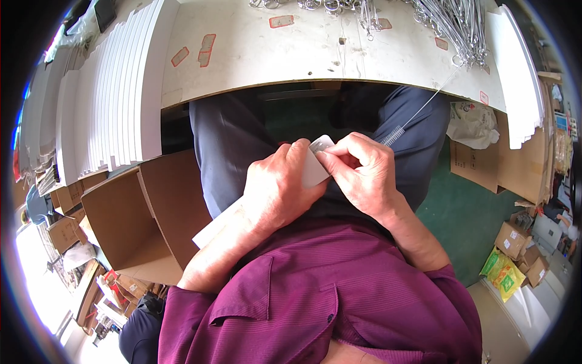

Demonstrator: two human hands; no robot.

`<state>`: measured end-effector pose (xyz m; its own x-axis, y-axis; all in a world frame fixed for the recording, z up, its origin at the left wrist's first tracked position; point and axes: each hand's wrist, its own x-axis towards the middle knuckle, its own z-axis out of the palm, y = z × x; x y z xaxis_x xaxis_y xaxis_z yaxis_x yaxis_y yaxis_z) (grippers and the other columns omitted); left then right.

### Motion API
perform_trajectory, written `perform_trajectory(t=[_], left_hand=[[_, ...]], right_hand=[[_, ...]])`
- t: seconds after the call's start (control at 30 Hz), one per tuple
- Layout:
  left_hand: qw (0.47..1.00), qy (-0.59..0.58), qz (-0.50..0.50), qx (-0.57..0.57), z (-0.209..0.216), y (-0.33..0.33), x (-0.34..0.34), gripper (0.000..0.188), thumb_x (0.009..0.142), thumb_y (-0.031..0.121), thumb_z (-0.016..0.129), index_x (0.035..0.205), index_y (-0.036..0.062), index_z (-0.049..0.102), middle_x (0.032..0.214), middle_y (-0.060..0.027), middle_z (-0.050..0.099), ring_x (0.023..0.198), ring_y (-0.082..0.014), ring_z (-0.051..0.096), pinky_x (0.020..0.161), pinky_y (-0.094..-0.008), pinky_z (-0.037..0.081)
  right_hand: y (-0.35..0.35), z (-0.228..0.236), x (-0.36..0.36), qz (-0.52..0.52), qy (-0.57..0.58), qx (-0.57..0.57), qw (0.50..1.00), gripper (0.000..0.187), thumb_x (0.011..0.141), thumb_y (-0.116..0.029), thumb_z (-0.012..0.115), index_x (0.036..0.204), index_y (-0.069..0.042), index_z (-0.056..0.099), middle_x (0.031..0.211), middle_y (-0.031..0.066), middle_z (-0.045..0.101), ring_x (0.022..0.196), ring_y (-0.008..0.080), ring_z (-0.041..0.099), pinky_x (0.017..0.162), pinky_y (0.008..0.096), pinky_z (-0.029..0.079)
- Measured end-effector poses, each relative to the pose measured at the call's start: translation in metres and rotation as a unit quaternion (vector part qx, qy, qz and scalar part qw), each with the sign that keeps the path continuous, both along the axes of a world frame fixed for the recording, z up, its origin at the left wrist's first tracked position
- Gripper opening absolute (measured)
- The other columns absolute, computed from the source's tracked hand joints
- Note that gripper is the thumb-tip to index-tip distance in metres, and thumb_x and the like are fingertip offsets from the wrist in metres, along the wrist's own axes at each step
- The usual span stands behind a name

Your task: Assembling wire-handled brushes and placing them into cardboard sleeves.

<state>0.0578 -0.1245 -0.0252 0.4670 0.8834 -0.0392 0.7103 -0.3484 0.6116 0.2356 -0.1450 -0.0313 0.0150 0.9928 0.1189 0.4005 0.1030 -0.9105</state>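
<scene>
My left hand (276, 188) is wrapped round a long, narrow white cardboard box (316, 168) held above my lap. The box's other end sticks out past my left forearm. At its upper end, the thumb and fingers of my right hand (367, 173) pinch the edge beside a small rounded flap (321, 143). What is inside the box does not show. Just beyond my right hand, a thin wire brush (394, 136) with clear bristles lies across my right thigh, its wire stem reaching up to the table's edge.
The white worktable (242, 60) spans the far side. A pile of wire-stemmed tools (451, 30) with ring ends lies at its right. A row of white flat boxes (115, 97) stands at left, more white boxes (515, 79) at right. An open brown carton (130, 224) sits beside my left leg.
</scene>
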Motion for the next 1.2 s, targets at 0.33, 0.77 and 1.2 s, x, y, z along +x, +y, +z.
perform_trajectory(t=[0.33,0.77,1.2], left_hand=[[0.999,-0.021,0.011,0.03,-0.001,0.0,-0.005,0.053,0.072,0.021,0.085,0.115,-0.0004,0.062,0.093,-0.0172,0.071,0.08,-0.0339,0.073,0.068,-0.042,0.061],[0.999,-0.04,0.021,0.019,-0.003,0.004,-0.008,0.057,0.069,0.015,0.08,0.121,0.0012,0.061,0.102,-0.0198,0.071,0.087,-0.0389,0.072,0.074,-0.0449,0.061],[0.984,-0.075,0.128,-0.1,0.02,0.001,0.004,0.063,0.076,0.016,0.086,0.132,0.0106,0.057,0.103,-0.0156,0.072,0.093,-0.0255,0.072,0.082,-0.0379,0.058]], right_hand=[[-0.003,0.001,0.002,0.05,-0.006,0.051,0.997,0.011,0.085,-0.008,0.079,0.093,-0.004,0.073,0.076,0.0075,0.06,0.06,0.021,0.058,0.055,0.0333,0.047],[-0.014,-0.005,-0.009,0.083,-0.09,0.054,0.991,0.051,0.084,-0.011,0.079,0.131,-0.002,0.063,0.136,0.0219,0.053,0.114,0.0379,0.06,0.094,0.0416,0.054],[-0.017,-0.011,-0.004,0.062,0.13,-0.02,0.989,0.023,0.098,-0.001,0.061,0.119,0.003,0.069,0.101,0.0207,0.072,0.09,0.0307,0.072,0.077,0.0349,0.056]])
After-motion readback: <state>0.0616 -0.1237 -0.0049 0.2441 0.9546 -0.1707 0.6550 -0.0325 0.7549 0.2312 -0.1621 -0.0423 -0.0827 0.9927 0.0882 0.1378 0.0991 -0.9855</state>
